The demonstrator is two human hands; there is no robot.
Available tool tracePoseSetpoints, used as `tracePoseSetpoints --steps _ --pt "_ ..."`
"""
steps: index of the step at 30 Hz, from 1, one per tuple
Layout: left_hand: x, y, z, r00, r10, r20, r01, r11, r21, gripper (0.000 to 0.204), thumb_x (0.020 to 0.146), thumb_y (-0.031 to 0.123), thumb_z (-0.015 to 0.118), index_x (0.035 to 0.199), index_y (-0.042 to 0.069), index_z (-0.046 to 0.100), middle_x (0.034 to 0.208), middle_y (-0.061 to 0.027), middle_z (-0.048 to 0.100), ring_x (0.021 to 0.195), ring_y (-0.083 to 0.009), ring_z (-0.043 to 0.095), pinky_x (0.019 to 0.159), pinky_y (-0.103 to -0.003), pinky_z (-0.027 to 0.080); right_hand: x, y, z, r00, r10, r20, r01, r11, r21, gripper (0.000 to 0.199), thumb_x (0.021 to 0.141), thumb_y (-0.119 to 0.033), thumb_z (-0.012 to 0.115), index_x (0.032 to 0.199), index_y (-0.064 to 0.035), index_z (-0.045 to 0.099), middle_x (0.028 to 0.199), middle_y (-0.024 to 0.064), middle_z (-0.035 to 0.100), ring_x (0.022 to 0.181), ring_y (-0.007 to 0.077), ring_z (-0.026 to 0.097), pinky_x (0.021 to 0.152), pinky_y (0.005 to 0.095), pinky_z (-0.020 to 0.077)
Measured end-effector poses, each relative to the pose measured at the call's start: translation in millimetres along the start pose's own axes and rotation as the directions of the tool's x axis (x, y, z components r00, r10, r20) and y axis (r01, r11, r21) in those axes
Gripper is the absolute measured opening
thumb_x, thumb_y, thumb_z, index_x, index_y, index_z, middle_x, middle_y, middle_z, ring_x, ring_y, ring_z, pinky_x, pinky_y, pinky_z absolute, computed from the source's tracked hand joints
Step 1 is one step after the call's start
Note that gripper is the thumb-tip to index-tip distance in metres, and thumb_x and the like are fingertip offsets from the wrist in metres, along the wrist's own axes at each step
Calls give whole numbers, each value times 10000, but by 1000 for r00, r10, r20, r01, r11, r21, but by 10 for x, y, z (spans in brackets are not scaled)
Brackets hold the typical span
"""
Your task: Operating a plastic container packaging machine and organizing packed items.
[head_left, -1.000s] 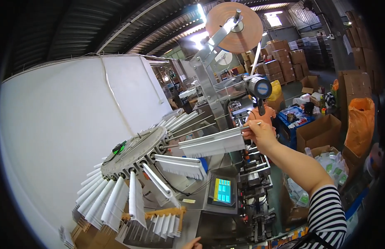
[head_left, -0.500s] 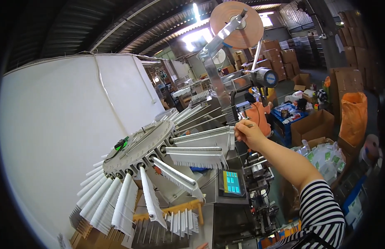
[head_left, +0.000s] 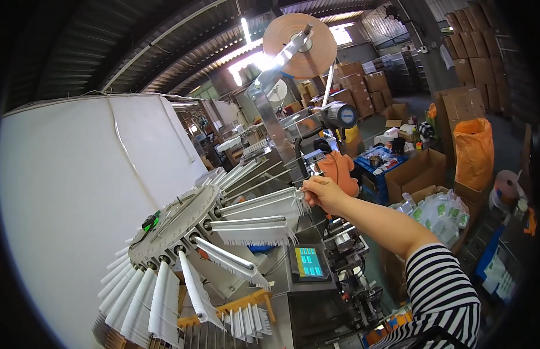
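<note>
My right hand [head_left: 323, 194] reaches in from the right at the end of a straight arm in a striped sleeve. Its fingers are closed in a pinch at the outer tip of a rod loaded with thin white pieces [head_left: 264, 206]; what lies between the fingertips is too small to make out. That rod is one of several spokes around a tilted round metal hub [head_left: 180, 228]. Below it, another spoke carries a similar white row [head_left: 249, 232]. My left hand is out of the picture.
A small touchscreen [head_left: 307, 262] sits on the machine below my hand. Above stands a big tape reel [head_left: 299, 46] on a metal arm. Behind is a person in an orange top [head_left: 342, 173]. Cartons [head_left: 424, 174] and an orange sack [head_left: 473, 152] stand at right; a white panel [head_left: 66, 192] at left.
The view has swung right, so the machine and reel appear further left. My right hand stays at the outer end of the same rod, fingers still pinched.
</note>
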State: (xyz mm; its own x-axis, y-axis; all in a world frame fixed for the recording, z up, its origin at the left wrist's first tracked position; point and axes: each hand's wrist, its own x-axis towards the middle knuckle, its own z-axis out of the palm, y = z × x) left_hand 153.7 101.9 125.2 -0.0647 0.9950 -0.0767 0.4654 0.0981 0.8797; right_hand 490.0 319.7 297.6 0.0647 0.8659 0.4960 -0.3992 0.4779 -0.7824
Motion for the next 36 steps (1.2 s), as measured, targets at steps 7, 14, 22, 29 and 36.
tracePoseSetpoints --steps 7,14,22,29,36 --pt "-10 -201 199 953 181 -244 -218 967 -134 241 796 190 486 989 46 504 667 -42 505 573 -108 446 527 -244 381 -125 -206 -161 1000 14 25 -15 998 56 157 780 -198 490 817 -48 521 631 41 528 528 97 504 491 205 421" --pt "-37 -7 359 980 47 -192 -108 942 -319 238 790 183 496 974 33 505 665 -33 494 578 -96 434 517 -230 367 -550 -570 -1015 992 -71 -109 94 969 230 55 762 -117 474 767 -65 492 646 48 547 536 138 542 487 233 456" --pt "73 1185 1002 681 297 669 231 781 -581 300 817 247 423 982 1 467 678 -58 523 506 -87 423 437 -183 322 -1561 -472 -2070 997 54 -49 -21 850 527 139 765 -189 469 754 -56 507 703 84 555 623 149 536 535 254 437" --pt "-201 1564 1337 101 218 971 577 782 -236 372 829 366 339 844 25 488 509 -66 459 382 -108 375 348 -204 281 -2522 -327 -1246 858 208 470 -333 921 202 178 708 -134 582 735 37 541 703 123 521 657 220 536 571 273 435" --pt "-202 1099 1063 365 236 900 235 912 -335 191 829 246 408 757 71 434 613 -5 443 550 -75 400 479 -196 306 -3320 -366 -155 959 -190 -211 -32 664 -747 410 686 -51 575 1060 -51 407 679 53 516 582 117 505 538 217 409"
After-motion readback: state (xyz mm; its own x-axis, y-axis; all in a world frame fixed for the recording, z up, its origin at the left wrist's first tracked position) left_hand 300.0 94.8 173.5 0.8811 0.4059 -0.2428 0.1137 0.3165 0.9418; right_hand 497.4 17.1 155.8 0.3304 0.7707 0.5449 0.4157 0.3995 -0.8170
